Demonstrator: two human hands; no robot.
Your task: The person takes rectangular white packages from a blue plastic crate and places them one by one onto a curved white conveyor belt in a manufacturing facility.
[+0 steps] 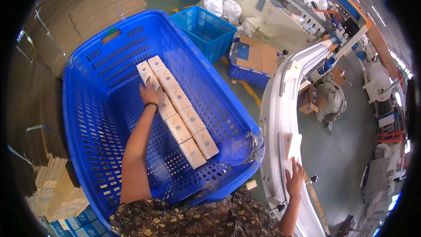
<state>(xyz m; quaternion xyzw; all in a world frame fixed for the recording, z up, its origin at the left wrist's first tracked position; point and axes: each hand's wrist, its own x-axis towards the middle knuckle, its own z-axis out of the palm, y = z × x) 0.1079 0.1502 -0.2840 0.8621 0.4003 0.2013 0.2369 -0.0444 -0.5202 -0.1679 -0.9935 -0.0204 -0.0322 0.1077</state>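
My left hand (pixel 151 92), with a dark bead bracelet at its wrist, reaches into a large blue plastic basket (pixel 210 79) and rests on a wrapped block-shaped pack in the left of two rows. Several cream-coloured packs (pixel 179 128) lie end to end in those rows, each with a round dark spot on top. On the right, my right hand (pixel 296 176) has its fingertips at the near end of another pale pack (pixel 292 146) on the curved white conveyor (pixel 273 158). Whether its fingers grip that pack is unclear.
Stacked flat cardboard (pixel 82 6) stands left of the basket. Beyond it are a lighter blue crate (pixel 210 33) and a basket topped with cardboard (pixel 260 56). Another pack (pixel 293 67) sits farther up the conveyor. Knobbed brackets (pixel 310 179) stick out from the conveyor's sides.
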